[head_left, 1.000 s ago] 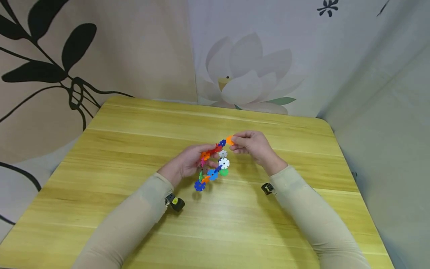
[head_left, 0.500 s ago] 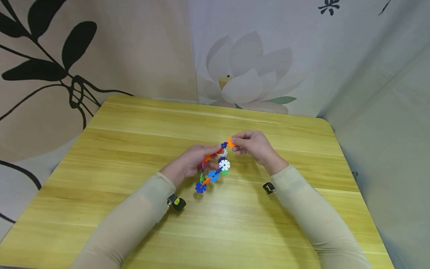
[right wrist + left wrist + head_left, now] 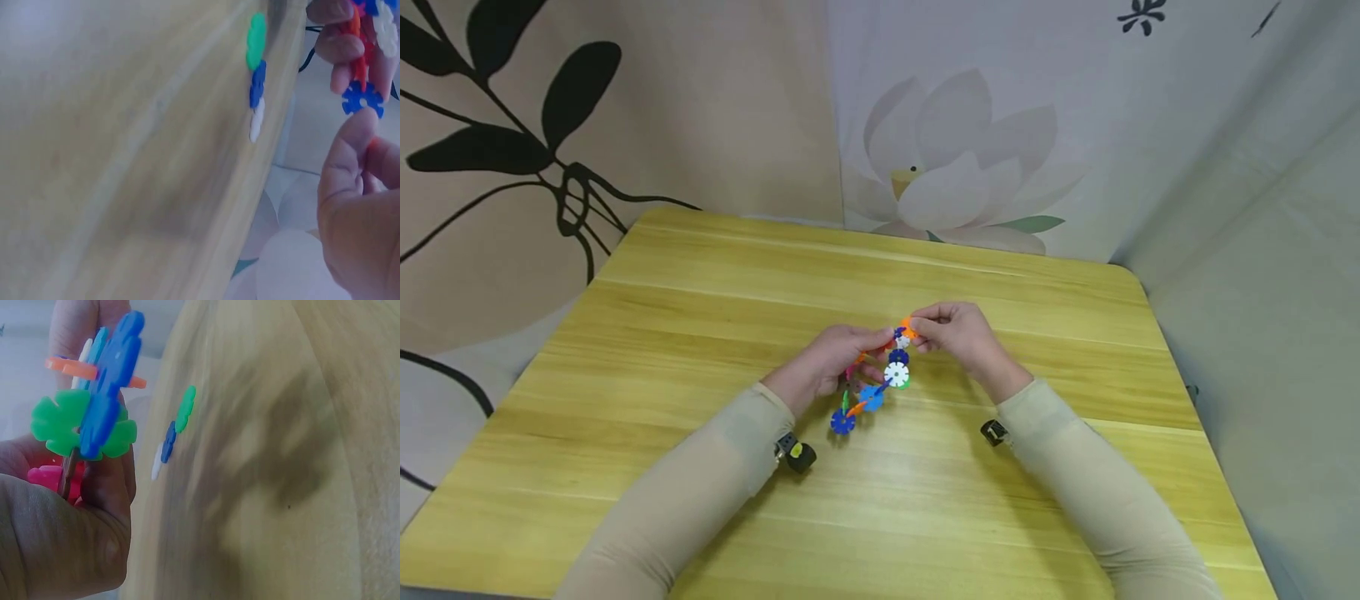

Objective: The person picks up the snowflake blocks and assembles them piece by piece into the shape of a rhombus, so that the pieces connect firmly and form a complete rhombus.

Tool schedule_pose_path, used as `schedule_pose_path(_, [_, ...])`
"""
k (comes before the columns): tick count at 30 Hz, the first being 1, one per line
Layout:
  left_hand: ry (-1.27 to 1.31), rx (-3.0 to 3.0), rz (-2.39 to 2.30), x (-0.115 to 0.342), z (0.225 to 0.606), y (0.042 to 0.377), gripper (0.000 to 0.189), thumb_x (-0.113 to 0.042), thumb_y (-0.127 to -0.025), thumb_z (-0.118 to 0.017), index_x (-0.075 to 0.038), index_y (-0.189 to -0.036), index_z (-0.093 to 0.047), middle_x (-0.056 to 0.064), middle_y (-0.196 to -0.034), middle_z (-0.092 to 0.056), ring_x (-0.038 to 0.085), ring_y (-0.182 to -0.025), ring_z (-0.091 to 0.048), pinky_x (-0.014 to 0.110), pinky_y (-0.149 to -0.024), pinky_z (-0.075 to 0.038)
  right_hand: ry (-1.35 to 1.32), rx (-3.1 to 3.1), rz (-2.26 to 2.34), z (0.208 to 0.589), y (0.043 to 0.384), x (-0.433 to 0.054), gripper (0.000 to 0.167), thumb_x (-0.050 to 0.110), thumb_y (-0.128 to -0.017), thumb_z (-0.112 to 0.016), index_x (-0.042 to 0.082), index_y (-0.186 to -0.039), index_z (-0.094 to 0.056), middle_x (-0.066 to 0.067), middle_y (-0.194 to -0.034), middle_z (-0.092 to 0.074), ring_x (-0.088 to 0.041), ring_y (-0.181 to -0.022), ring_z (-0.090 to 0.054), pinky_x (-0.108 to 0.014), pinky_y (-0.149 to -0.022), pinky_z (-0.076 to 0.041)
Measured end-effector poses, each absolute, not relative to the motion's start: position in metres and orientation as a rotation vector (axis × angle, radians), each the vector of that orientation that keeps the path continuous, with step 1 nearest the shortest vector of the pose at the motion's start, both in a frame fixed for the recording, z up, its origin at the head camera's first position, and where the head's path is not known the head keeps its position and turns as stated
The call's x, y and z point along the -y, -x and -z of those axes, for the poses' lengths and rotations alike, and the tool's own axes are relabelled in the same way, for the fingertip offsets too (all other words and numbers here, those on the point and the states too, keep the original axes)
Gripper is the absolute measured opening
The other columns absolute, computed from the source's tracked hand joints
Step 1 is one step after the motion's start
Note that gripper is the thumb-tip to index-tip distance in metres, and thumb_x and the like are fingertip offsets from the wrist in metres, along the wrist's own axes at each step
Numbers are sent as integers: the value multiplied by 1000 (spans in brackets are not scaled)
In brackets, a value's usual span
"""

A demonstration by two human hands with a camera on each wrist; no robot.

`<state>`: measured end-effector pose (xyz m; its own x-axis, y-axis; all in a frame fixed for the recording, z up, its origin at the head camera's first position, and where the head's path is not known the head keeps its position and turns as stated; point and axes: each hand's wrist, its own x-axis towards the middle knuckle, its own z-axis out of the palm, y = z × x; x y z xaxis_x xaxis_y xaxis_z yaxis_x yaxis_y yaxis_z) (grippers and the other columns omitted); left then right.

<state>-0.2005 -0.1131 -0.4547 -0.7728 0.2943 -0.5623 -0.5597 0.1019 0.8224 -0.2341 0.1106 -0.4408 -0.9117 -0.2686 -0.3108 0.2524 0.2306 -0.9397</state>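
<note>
A chain of colourful snowflake discs hangs in a curve from my left hand point(image 3: 831, 358), which grips it near the red discs. Its lower bend shows a blue disc point(image 3: 842, 422), an orange disc and a light blue disc point(image 3: 871, 397). A white disc point(image 3: 897, 374) is at the chain's right side. My right hand point(image 3: 958, 337) pinches an orange disc point(image 3: 908, 327) at the upper end, beside a small dark blue disc point(image 3: 363, 99). In the left wrist view, a green disc point(image 3: 59, 422) crosses the blue one; fingers hide part of the chain.
Beyond the chain, a green disc point(image 3: 186, 409), a blue disc point(image 3: 168, 442) and a white disc point(image 3: 156, 462) lie in a row on the wooden table point(image 3: 1000, 500). A patterned curtain point(image 3: 737, 108) hangs behind the table's far edge.
My right hand has moved slightly left and nearer to me, bringing the orange disc closer to my left hand. The chain's upper end has swung down with it; both hands keep their hold.
</note>
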Motion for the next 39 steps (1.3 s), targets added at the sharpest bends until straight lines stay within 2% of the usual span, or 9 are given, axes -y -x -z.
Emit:
schedule_pose_path(7, [263,-1773,-1752,113,453,200,54,-46,-104,-69,2,-127,-69,-2,-90,-73,13,-71,-70,25,-58,-52,-18,-2060,1837,443,228,-105,27,7,-103,-71,-9,-124,-70,-6,-96,-77,-12,-77,-73,-24,-74,-67])
schedule_pose_path(15, [276,-1795,-1778,113,453,200,52,-44,-103,-72,3,-124,-71,-3,-86,-75,14,-71,-72,26,-56,-54,36,-2125,1826,444,226,-103,25,10,-104,-71,-6,-122,-72,-6,-97,-78,-14,-79,-74,-29,-78,-68])
schedule_pose_path(18, [275,-1801,-1783,111,452,200,54,-46,-103,-72,3,-126,-71,-2,-89,-75,14,-71,-72,25,-55,-54,10,-2125,1827,442,225,-104,27,13,-104,-72,-4,-125,-71,-8,-100,-77,-17,-82,-74,-33,-82,-68])
schedule_pose_path(21, [263,-1804,-1779,110,450,200,56,-48,-102,-72,1,-128,-71,3,-100,-77,13,-71,-72,25,-55,-54,-16,-2133,1844,440,224,-105,29,14,-104,-72,-3,-126,-70,-13,-104,-76,-22,-86,-75,-35,-84,-68])
schedule_pose_path(25, [247,-1820,-1765,110,448,200,57,-50,-102,-72,0,-129,-71,8,-112,-77,13,-72,-73,25,-55,-53,8,-2175,1829,437,222,-107,32,17,-104,-72,-3,-128,-70,-17,-111,-76,-25,-89,-76,-32,-83,-68])
schedule_pose_path(30, [245,-1833,-1755,116,448,199,53,-48,-103,-71,-1,-129,-71,5,-107,-77,14,-72,-73,26,-56,-55,20,-2213,1802,433,223,-111,42,26,-108,-66,-5,-137,-66,-14,-112,-76,-16,-88,-75,-29,-82,-67])
schedule_pose_path(33, [265,-1820,-1769,119,449,200,55,-50,-102,-70,-2,-128,-71,2,-105,-76,14,-72,-72,26,-53,-53,11,-2248,1796,433,225,-115,44,29,-110,-63,-8,-135,-65,-14,-110,-75,-14,-88,-74,-31,-82,-68])
schedule_pose_path(37, [302,-1793,-1824,121,450,200,58,-54,-103,-67,-5,-134,-69,3,-114,-73,13,-74,-71,25,-53,-52,60,-2315,1675,437,228,-120,42,28,-111,-60,-9,-132,-66,-20,-115,-74,-19,-95,-74,-41,-92,-67])
schedule_pose_path(39, [324,-1776,-1860,121,450,201,57,-53,-105,-66,-7,-138,-67,3,-117,-71,12,-75,-72,25,-56,-54,111,-2386,1530,440,229,-122,40,27,-112,-59,-5,-134,-66,-21,-117,-73,-24,-100,-74,-44,-93,-66])
